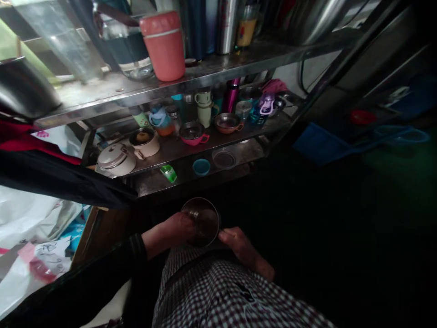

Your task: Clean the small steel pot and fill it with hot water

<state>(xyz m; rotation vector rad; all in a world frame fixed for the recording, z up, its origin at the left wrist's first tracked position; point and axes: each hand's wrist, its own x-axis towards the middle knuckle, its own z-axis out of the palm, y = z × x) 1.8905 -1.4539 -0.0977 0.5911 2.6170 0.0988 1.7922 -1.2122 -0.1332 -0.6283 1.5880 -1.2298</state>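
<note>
Metal shelves (218, 73) | round bowl (207, 223) | right hand (237, 243) gripping its side | left hand (181, 228) over it, grasp unclear

A coral container (164, 50) is standing on the upper shelf (218, 72); below, a lidded pot (116, 159) and a pink bowl (192, 134) are sitting, with a blue bowl (201, 167) resting lower down

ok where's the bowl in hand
In the head view, the bowl is below centre, the left hand over its left side, the right hand at its right edge.
</note>
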